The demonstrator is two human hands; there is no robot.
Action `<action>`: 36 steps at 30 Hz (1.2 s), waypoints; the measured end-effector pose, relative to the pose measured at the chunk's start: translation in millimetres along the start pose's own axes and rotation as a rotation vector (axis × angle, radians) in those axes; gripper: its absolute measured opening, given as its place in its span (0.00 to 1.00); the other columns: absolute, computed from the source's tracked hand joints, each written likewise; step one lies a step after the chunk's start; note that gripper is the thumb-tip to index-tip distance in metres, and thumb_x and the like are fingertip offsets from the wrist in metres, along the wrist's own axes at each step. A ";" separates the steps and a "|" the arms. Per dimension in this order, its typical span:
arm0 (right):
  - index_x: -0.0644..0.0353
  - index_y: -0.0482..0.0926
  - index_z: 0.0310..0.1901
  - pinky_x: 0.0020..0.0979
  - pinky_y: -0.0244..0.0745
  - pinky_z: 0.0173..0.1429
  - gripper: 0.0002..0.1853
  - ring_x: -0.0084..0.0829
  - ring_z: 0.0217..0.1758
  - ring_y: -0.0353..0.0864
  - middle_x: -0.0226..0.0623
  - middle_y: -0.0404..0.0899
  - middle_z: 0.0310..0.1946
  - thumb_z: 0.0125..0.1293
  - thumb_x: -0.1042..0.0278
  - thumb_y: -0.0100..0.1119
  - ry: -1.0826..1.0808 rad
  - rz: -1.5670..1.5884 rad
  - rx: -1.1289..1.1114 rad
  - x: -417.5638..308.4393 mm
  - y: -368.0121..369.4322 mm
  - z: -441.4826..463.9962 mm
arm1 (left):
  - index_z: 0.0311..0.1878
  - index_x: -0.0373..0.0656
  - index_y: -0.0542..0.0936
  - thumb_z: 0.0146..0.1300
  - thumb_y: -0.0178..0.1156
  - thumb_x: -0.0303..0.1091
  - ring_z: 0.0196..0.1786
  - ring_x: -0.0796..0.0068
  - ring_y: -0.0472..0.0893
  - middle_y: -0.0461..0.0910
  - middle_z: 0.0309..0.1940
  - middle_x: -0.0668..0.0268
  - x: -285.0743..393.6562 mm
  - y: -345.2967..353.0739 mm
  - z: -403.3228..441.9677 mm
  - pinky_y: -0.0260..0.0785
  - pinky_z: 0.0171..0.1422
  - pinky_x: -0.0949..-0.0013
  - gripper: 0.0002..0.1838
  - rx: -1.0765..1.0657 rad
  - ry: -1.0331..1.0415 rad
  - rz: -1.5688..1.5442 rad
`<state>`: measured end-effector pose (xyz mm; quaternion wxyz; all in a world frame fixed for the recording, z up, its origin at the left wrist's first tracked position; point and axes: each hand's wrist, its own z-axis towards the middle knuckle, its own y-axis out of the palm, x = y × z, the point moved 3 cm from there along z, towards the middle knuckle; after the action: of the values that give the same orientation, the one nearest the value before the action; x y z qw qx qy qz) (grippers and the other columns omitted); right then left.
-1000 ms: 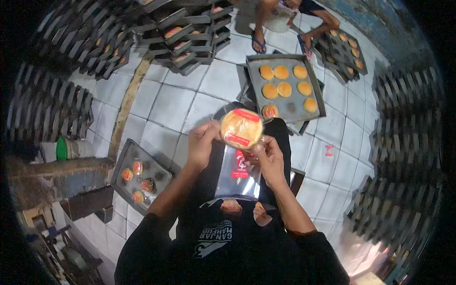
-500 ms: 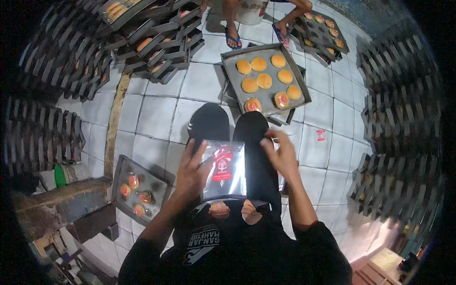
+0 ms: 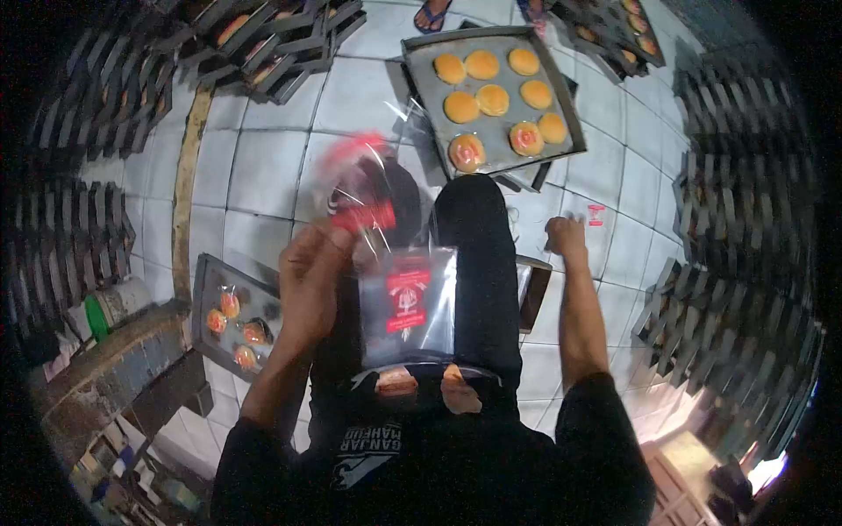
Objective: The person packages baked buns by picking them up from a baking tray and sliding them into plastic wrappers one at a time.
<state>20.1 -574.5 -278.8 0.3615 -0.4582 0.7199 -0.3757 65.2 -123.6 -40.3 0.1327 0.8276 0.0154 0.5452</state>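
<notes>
My left hand (image 3: 314, 267) pinches a clear plastic bag (image 3: 367, 216) with red print, raised over my left knee and blurred by motion. On my lap lies clear bag packaging (image 3: 407, 302) with the same red print, seemingly a stack. Off to the right, my right hand (image 3: 567, 235) is curled above the tiled floor, beside a small red-printed piece (image 3: 596, 215). Whatever its fingers hold, if anything, is hidden. Beyond my knees, a metal tray (image 3: 561, 88) bears several round golden buns (image 3: 493, 99); two at its near edge look wrapped, one a wrapped bun (image 3: 467, 152).
A second tray (image 3: 206, 285) with several wrapped buns (image 3: 245, 357) rests on the floor at left. Stacked trays (image 3: 737, 193) line both sides. Another person's sandalled foot (image 3: 432, 15) shows at the top. A dark box-like thing (image 3: 534, 296) sits right of my leg.
My left hand has lifted a printed bag up and left from my lap. My right hand has moved right, away from my knee, and its fingers have curled. The view has shifted.
</notes>
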 end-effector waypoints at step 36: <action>0.61 0.72 0.65 0.38 0.77 0.64 0.32 0.39 0.60 0.81 0.39 0.80 0.57 0.61 0.67 0.75 -0.570 1.271 0.159 -260.1 -200.9 -152.3 | 0.56 0.37 0.76 0.75 0.57 0.40 0.58 0.60 0.83 0.82 0.57 0.53 -14.9 -2.7 75.8 0.78 0.58 0.58 0.16 -0.068 0.012 -0.573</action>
<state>49.3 -360.2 11.7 0.7182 -0.0011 0.6958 -0.0081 128.2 -138.9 -82.4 0.3090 0.7814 0.2309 0.4906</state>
